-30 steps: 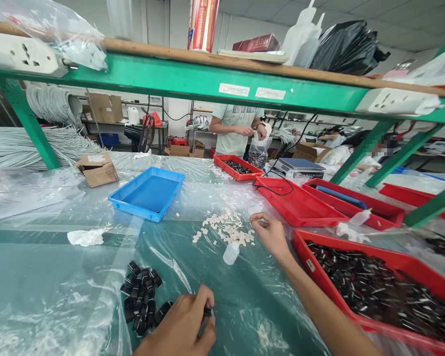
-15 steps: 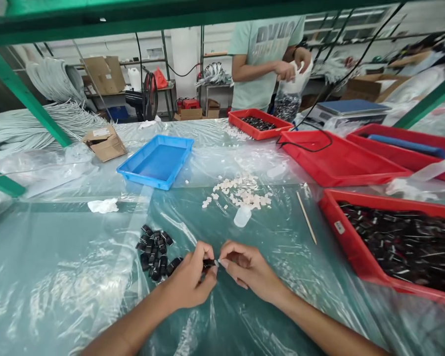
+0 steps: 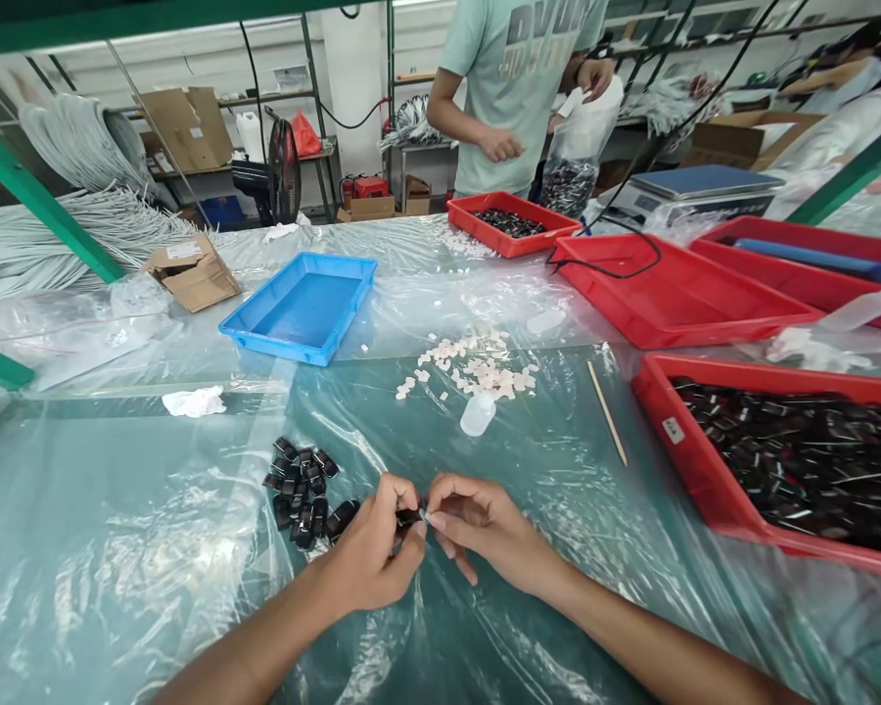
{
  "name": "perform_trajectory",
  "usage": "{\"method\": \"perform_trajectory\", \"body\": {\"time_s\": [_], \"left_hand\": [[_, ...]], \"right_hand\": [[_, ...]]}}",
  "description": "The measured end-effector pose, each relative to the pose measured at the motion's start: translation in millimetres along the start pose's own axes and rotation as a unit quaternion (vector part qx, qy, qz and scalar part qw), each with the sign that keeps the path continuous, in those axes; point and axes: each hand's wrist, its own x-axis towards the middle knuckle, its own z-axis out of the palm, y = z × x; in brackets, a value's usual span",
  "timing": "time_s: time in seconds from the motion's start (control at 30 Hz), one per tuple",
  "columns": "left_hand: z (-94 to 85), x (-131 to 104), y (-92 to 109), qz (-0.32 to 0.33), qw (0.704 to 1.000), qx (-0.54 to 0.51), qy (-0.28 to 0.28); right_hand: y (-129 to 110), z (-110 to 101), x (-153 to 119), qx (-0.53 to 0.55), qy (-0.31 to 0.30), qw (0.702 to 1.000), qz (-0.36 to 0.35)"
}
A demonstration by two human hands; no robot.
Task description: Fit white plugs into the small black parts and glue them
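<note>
My left hand point(image 3: 378, 548) pinches a small black plastic part point(image 3: 408, 518) between thumb and forefinger. Its fingers hide most of the part. Facing it, my right hand point(image 3: 485, 529) has thumb and forefinger pinched on a tiny whitish piece point(image 3: 424, 515) at the black part's right end. Whether the whitish piece is inside or only against the black part I cannot tell. Just left of my left hand lies a pile of similar black plastic parts point(image 3: 302, 494). Beyond my hands, small white pieces point(image 3: 485, 367) are scattered on the plastic-covered table point(image 3: 191, 529).
A blue tray point(image 3: 299, 305) stands at the back left. On the right, a red bin point(image 3: 675, 431) holds many dark parts, near a thin wooden stick point(image 3: 607, 413) and a translucent scoop-like piece point(image 3: 478, 414). Across the table a person point(image 3: 518, 108) holds a plastic bag point(image 3: 577, 157).
My view has shifted slightly, and both hands stay together at the black part. Across the table, the co-worker's one hand has come away from the bag and lowered.
</note>
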Motion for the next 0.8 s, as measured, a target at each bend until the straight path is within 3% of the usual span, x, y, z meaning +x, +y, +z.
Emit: {"method": "perform_trajectory", "body": {"time_s": [0.33, 0.8], "left_hand": [[0.3, -1.6, 1.5, 0.029, 0.999, -0.003, -0.024], [3.5, -8.2, -6.4, 0.051, 0.998, 0.045, -0.004]], "right_hand": [[3.8, 4.8, -0.2, 0.096, -0.031, 0.995, 0.017], [4.2, 5.6, 2.3, 0.137, -0.049, 0.989, 0.018]]}}
